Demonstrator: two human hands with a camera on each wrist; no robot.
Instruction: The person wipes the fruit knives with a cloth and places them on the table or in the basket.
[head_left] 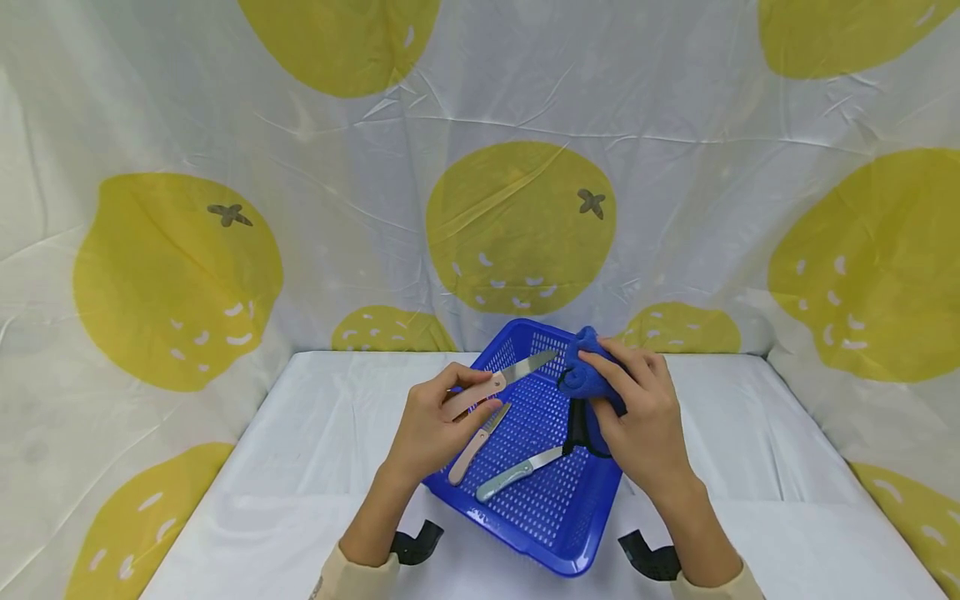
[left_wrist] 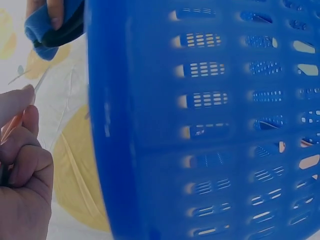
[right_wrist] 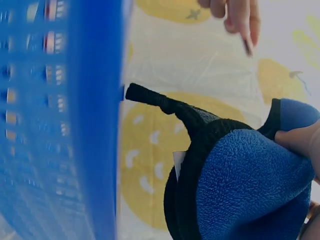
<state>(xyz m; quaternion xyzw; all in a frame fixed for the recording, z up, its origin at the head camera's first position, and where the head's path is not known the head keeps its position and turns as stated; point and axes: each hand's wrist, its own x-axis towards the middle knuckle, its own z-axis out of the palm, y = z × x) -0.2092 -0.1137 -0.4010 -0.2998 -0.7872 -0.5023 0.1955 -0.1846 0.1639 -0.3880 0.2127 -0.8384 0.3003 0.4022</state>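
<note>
My left hand (head_left: 431, 421) pinches a knife with a pale pink handle (head_left: 474, 398) between thumb and fingers. Its bare blade (head_left: 529, 365) points up and right, the tip close to a blue cloth with black edging (head_left: 585, 373). That bunched cloth is gripped by my right hand (head_left: 647, 421), and a black-edged part hangs down over the basket. Both hands are above a blue plastic basket (head_left: 517, 540). Inside it lie a second pink-handled knife (head_left: 468, 457) and a knife with a pale blue-green handle (head_left: 506, 481), whose blade tip meets the hanging cloth edge in the head view.
The basket stands at a slant on a white-covered table (head_left: 300, 467). A white curtain printed with yellow lemons (head_left: 517, 225) rises behind and at both sides. Black straps (head_left: 417, 543) show at the wrists. In the wrist views the slotted basket wall (left_wrist: 140, 100) stands beside the hands.
</note>
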